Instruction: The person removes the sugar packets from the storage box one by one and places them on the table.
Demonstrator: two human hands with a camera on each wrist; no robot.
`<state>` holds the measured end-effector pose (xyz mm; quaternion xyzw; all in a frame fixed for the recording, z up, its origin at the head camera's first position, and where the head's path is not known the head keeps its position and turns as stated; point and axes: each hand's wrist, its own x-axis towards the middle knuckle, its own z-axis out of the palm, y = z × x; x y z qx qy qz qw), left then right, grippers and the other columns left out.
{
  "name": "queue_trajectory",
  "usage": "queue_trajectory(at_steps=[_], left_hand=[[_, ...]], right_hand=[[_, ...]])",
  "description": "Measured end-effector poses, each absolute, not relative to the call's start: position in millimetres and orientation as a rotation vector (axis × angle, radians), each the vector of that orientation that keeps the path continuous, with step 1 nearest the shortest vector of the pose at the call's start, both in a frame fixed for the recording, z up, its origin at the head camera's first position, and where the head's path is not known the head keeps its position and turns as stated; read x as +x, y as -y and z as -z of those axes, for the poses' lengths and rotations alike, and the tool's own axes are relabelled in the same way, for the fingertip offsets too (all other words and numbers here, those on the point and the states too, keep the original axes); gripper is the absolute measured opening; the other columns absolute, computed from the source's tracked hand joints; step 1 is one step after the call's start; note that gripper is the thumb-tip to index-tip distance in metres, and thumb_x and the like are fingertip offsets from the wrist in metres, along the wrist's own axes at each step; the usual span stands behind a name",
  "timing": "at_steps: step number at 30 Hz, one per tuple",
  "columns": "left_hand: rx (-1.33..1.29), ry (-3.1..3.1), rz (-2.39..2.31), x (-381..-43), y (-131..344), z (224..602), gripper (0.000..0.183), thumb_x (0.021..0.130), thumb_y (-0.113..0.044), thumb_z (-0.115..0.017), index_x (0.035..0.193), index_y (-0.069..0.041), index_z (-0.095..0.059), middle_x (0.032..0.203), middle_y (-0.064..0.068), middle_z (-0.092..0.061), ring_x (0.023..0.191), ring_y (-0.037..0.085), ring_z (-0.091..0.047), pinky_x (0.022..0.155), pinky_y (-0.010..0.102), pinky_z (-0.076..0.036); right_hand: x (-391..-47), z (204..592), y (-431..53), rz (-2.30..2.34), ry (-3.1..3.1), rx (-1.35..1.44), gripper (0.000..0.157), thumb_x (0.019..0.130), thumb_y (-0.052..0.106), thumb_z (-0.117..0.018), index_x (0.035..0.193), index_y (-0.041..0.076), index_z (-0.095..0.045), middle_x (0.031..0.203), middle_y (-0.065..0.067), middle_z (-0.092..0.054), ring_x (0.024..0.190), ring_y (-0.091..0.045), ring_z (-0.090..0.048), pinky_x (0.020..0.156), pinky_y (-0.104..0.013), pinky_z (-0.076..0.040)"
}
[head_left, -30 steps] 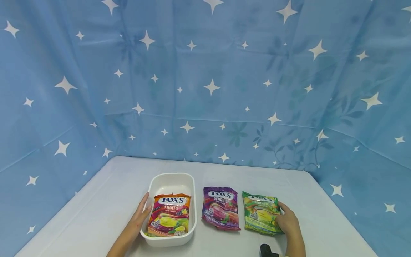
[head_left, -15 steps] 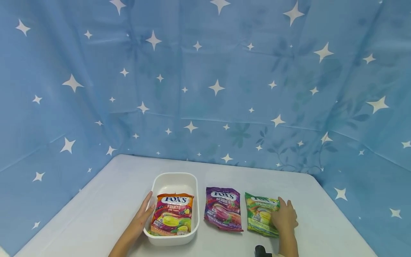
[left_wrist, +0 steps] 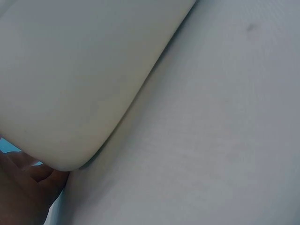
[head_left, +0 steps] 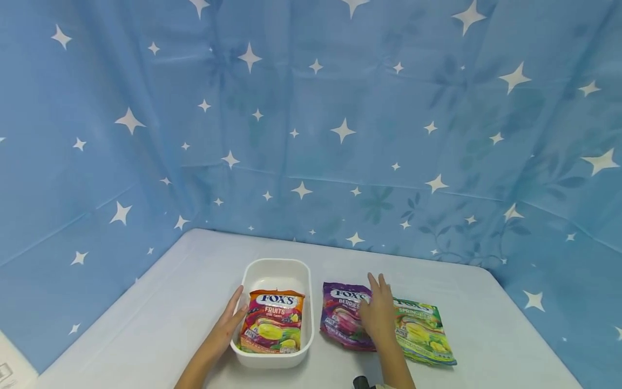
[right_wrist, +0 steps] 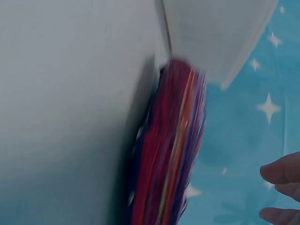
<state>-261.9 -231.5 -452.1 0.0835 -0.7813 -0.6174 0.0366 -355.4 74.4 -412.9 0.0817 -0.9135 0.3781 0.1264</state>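
Observation:
A white plastic tub [head_left: 277, 360] holds a red-orange bag of Fox's Fruits candy [head_left: 272, 323]. My left hand [head_left: 224, 327] grips the tub's left side, thumb over the rim and fingers along the outer wall; the left wrist view shows fingers [left_wrist: 44, 176] at the tub's lower corner. To the right lie a purple bag of Fox's Berries candy [head_left: 340, 319] and a green-yellow bag of Fox's candy [head_left: 423, 332]. My right hand [head_left: 380, 316] overlaps the purple bag's right edge, fingers spread and holding nothing. In the right wrist view the purple bag [right_wrist: 164, 145] is blurred, fingertips apart from it.
All this stands on a white-covered table [head_left: 209, 270]. Behind and beside it hangs a blue curtain [head_left: 311, 135] with white stars. A black rounded object [head_left: 360, 382] shows by the right forearm. A pale printed item [head_left: 12, 362] sits at the lower left.
My right hand has let go of the green-yellow bag and moved left to the purple bag. The green-yellow bag now lies turned slightly. The left hand stays on the tub.

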Motion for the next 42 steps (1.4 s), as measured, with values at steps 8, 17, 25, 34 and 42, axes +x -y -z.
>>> queue_trajectory(at_steps=[8,17,25,34,42], left_hand=[[0.232,2.366,1.905,-262.6,224.9,455.8,0.063,0.096,-0.041,-0.037,0.148,-0.020,-0.008,0.152,0.020,-0.001,0.136,0.048,0.002,0.099,0.072,-0.003],[0.181,2.325,1.921,-264.8,215.5,459.5,0.061,0.096,-0.037,-0.039,0.148,-0.019,-0.012,0.152,0.021,-0.005,0.137,0.047,-0.001,0.100,0.071,-0.004],[0.190,2.334,1.890,-267.1,212.8,455.3,0.061,0.096,-0.038,-0.040,0.148,-0.021,-0.013,0.152,0.019,-0.008,0.137,0.046,-0.004,0.101,0.070,-0.006],[0.198,2.334,1.874,-268.7,218.8,456.1,0.059,0.096,-0.038,-0.040,0.147,-0.024,-0.014,0.153,0.018,-0.008,0.137,0.045,-0.004,0.101,0.071,-0.007],[0.239,2.326,1.876,-263.9,227.2,456.8,0.061,0.095,-0.040,-0.040,0.147,-0.022,-0.013,0.152,0.019,-0.007,0.137,0.046,-0.003,0.101,0.070,-0.005]], right_hand=[[-322.7,406.6,-13.4,-0.975,2.595,0.532,0.060,0.081,0.006,-0.062,0.137,0.005,-0.040,0.146,-0.024,-0.026,0.132,-0.050,-0.020,0.097,-0.069,-0.025],[-304.7,407.7,26.6,-0.990,2.674,0.855,0.067,0.081,0.010,-0.063,0.140,0.001,-0.032,0.147,-0.028,-0.018,0.131,-0.054,-0.016,0.090,-0.074,-0.025],[-299.9,412.1,41.7,-1.149,2.716,0.856,0.074,0.081,0.012,-0.063,0.140,-0.007,-0.022,0.146,-0.034,-0.012,0.131,-0.056,-0.011,0.100,-0.068,-0.019],[-306.3,413.2,50.2,-1.295,2.759,0.735,0.082,0.081,0.013,-0.065,0.144,-0.003,-0.014,0.146,-0.033,-0.011,0.130,-0.055,-0.018,0.095,-0.068,-0.026],[-313.0,415.3,60.9,-1.524,2.854,0.619,0.087,0.080,0.017,-0.067,0.144,-0.003,-0.011,0.146,-0.034,-0.008,0.129,-0.057,-0.014,0.093,-0.073,-0.022]])
